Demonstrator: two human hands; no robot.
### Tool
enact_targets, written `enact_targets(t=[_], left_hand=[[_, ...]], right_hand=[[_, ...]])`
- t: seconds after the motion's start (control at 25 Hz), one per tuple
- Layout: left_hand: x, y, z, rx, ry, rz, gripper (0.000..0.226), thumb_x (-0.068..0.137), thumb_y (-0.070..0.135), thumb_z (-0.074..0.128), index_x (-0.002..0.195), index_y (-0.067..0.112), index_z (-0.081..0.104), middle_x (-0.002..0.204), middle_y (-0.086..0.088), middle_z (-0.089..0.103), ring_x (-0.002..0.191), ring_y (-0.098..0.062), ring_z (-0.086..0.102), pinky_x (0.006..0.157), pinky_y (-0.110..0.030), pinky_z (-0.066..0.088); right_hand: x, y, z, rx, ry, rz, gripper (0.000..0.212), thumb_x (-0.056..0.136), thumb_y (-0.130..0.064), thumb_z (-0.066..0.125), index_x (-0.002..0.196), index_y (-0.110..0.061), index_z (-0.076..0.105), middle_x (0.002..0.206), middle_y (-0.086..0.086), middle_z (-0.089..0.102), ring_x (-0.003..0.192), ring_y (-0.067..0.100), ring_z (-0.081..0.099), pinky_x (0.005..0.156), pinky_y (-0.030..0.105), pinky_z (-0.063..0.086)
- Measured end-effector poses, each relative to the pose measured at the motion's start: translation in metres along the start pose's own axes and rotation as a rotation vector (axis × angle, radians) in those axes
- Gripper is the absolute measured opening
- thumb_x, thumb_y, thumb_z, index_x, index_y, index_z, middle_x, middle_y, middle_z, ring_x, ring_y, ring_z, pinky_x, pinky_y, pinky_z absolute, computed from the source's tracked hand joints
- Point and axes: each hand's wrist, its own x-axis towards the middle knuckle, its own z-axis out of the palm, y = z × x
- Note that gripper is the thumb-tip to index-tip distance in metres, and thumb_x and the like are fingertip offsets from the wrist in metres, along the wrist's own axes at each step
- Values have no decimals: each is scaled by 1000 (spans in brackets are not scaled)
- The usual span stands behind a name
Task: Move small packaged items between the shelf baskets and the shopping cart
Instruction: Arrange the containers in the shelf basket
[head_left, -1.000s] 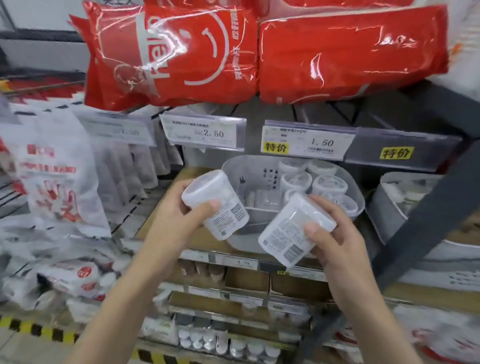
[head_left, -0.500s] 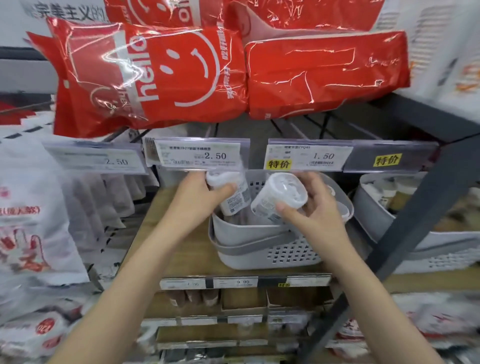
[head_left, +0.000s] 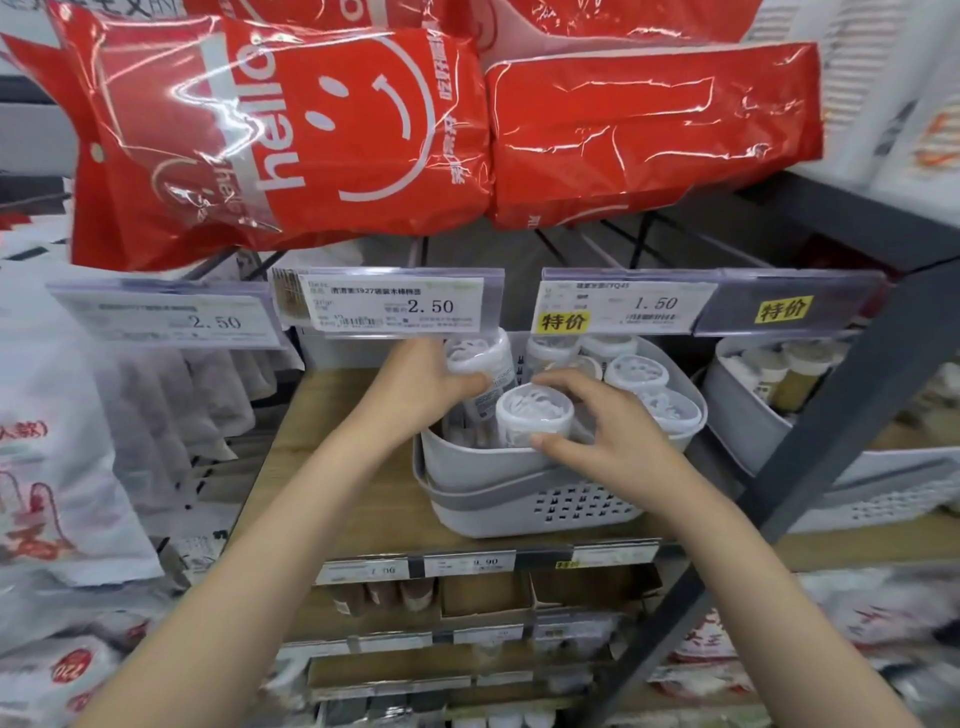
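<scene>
A grey perforated basket (head_left: 519, 499) stands on the wooden shelf and holds several small clear tubs with white lids. My left hand (head_left: 421, 395) grips one clear tub (head_left: 480, 358) over the basket's back left part. My right hand (head_left: 608, 436) curls round another clear tub (head_left: 535, 421), which stands upright at the basket's front, thumb in front and fingers behind it. More tubs (head_left: 636, 374) fill the right side of the basket.
Price tags (head_left: 389, 304) hang just above the basket. Big red packs (head_left: 291, 140) lie on the shelf above. A second grey basket (head_left: 769, 395) with jars stands to the right, behind a dark slanted shelf strut (head_left: 810, 452). White bags hang at the left.
Both hands moved forward and down with their tubs, from in front of the shelf into the basket. The right hand's tub now stands upright inside it.
</scene>
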Motion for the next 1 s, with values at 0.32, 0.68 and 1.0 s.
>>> enact_targets(t=[0.32, 0.68, 1.0], left_hand=[[19, -5, 20, 89, -118, 5, 51, 70, 21, 79, 115, 13, 56, 106, -2, 66, 97, -17, 62, 82, -30, 50], [26, -16, 20, 254, -343, 78, 61, 78, 36, 72, 133, 21, 51, 126, 0, 60, 115, -16, 55, 99, -36, 44], [35, -20, 12, 92, -491, -20, 84, 54, 62, 66, 129, 29, 50, 126, 2, 60, 114, -13, 58, 100, -40, 46]], right_hand=[[-3, 7, 7, -156, -16, -84, 41, 88, -44, 50, 118, -21, 64, 120, -8, 62, 114, 13, 52, 101, 39, 39], [-6, 10, 11, -200, 37, -108, 34, 91, -38, 51, 118, -22, 63, 122, -9, 61, 117, 9, 50, 102, 37, 38], [-25, 15, -1, -377, 160, 59, 46, 91, -47, 50, 127, -19, 55, 130, -3, 53, 123, 17, 44, 102, 34, 31]])
